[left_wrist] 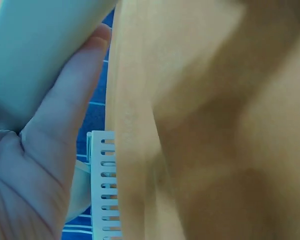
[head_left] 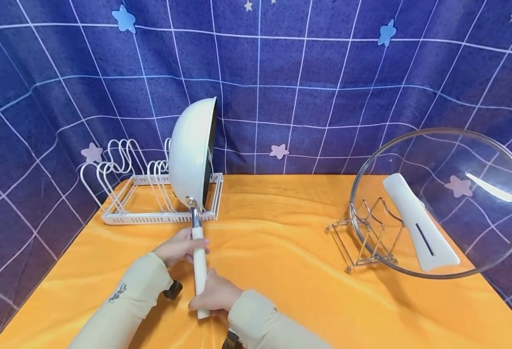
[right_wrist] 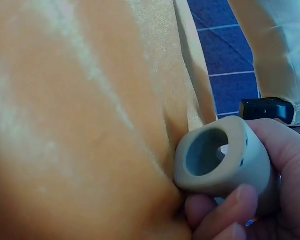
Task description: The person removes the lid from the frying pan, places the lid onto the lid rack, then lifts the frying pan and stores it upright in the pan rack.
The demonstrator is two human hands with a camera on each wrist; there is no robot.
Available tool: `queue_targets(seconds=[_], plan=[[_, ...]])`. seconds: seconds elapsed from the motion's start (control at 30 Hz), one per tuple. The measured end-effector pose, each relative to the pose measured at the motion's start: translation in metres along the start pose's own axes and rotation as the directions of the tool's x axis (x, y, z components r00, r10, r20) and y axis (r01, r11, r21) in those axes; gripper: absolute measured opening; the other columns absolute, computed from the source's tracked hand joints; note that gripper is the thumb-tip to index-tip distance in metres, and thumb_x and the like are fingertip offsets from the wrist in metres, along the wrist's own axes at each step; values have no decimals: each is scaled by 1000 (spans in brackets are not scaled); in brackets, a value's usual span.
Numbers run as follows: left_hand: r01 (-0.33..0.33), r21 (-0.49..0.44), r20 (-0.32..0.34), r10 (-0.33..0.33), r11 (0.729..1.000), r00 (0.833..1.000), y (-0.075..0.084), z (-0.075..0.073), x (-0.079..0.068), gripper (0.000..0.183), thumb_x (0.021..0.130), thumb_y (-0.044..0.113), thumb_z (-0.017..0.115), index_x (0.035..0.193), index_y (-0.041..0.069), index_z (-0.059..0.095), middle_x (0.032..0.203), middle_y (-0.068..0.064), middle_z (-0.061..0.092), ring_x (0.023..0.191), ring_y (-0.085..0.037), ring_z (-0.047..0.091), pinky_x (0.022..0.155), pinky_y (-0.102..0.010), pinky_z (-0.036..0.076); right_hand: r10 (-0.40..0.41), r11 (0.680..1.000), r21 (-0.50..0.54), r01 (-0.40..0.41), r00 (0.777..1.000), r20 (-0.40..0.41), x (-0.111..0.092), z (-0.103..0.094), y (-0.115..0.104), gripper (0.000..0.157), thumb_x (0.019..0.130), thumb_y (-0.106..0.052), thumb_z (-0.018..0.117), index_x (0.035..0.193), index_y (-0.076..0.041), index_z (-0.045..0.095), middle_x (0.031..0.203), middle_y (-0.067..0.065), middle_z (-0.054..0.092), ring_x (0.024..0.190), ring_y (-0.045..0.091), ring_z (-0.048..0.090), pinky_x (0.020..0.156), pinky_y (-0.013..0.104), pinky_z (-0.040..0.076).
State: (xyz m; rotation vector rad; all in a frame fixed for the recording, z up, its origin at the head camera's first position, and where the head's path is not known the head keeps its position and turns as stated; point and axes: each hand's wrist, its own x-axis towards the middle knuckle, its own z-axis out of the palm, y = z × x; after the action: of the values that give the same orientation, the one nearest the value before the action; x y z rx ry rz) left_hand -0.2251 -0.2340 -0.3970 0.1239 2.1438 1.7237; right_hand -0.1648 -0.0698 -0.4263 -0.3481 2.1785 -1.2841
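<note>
A white wok with a dark inside stands on its edge in the right part of a white wire rack, its long pale handle pointing toward me. My left hand grips the handle close to its metal neck; in the left wrist view the thumb lies along the pale handle. Lower down, my right hand holds the handle near its end. The right wrist view shows the handle's hollow end with my right fingers curled below it.
At the right, a large clear glass lid with a white handle leans in a small metal wire stand. An orange cloth covers the table. A dark blue gridded curtain hangs behind and at both sides.
</note>
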Motion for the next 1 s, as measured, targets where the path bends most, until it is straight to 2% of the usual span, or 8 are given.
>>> queue_targets(seconds=[0.1,0.23,0.43,0.53,0.67,0.77,0.87,1.0], plan=[[6,17,-15,-6,1000,1000,1,0,0,32,94,11,54,114,-7,36,81,-5,65,70,-14,64,62,-31,57,5,999,-34,-5,1000,-4,2,0,1,65,67,-17,80,116,1,41,71,8,53,43,14,40,38,24,33],[29,109,-55,-23,994,998,5,5,-1,26,95,13,55,109,-4,42,81,-7,63,67,-15,64,64,-37,58,-4,996,-89,5,1000,7,1,-2,4,63,68,-25,81,114,-1,45,72,6,55,45,15,43,40,26,35],[89,290,-152,-45,953,987,12,11,-9,24,95,20,58,100,-2,49,73,-4,57,57,-13,55,59,-33,54,-72,982,-166,91,990,120,-11,-21,9,38,77,-30,78,92,-9,50,69,1,51,51,13,43,45,24,33],[113,332,-189,-52,937,981,15,11,-14,25,96,23,58,96,0,51,69,-3,53,55,-13,50,55,-29,48,-70,953,-282,113,985,158,-18,-33,12,34,81,-35,75,89,-11,51,68,-1,51,54,11,44,48,23,35],[102,358,-204,-29,928,979,15,7,-20,26,97,23,57,94,-2,52,69,-4,52,56,-14,51,55,-31,49,-35,884,-455,102,988,153,-24,-49,14,34,84,-39,72,97,-13,54,72,-2,53,60,11,48,57,24,40],[76,361,-185,-9,929,983,13,4,-20,27,97,23,56,95,-3,53,70,-4,53,57,-14,53,56,-33,51,-13,874,-478,82,989,146,-28,-59,16,36,85,-40,71,102,-13,56,74,-2,55,60,12,50,59,26,42],[70,383,-169,-5,921,986,14,1,-20,26,97,25,57,93,-1,53,68,-3,53,55,-13,52,54,-31,50,-23,887,-453,90,988,151,-32,-66,20,36,85,-39,71,103,-12,56,73,-3,55,59,11,50,58,25,42],[105,489,-192,-11,866,981,20,0,-24,28,96,29,59,86,3,54,61,-1,49,50,-12,47,51,-28,42,-70,900,-419,116,990,124,-40,-79,24,36,87,-37,69,108,-12,55,65,-5,46,55,10,42,53,25,37]])
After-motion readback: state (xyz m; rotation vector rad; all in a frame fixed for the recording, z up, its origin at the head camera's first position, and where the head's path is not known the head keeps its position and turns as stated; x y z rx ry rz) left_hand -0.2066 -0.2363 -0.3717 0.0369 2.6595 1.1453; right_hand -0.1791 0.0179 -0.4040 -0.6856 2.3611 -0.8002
